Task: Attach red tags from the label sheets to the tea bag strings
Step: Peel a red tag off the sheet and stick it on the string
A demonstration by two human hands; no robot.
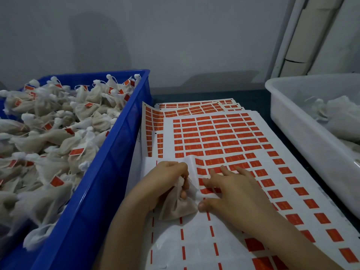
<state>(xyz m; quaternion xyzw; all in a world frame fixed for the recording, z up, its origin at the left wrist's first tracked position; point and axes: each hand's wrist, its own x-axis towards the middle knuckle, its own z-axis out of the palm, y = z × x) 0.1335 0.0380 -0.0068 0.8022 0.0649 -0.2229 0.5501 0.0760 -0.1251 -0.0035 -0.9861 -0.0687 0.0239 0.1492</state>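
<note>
A tea bag (178,209) is gripped in the curled fingers of the left hand (165,181), over the near left part of the top label sheet (224,137). The right hand (231,191) is laid flat on that sheet just beside the bag, fingers straight and spread over the red tags (233,158). More sheets are stacked beneath, towards the far edge of the table (257,97). A blue crate (109,172) heaped with tagged bags is set at the left edge, and a white tub (303,137) holding bags at the right.
</note>
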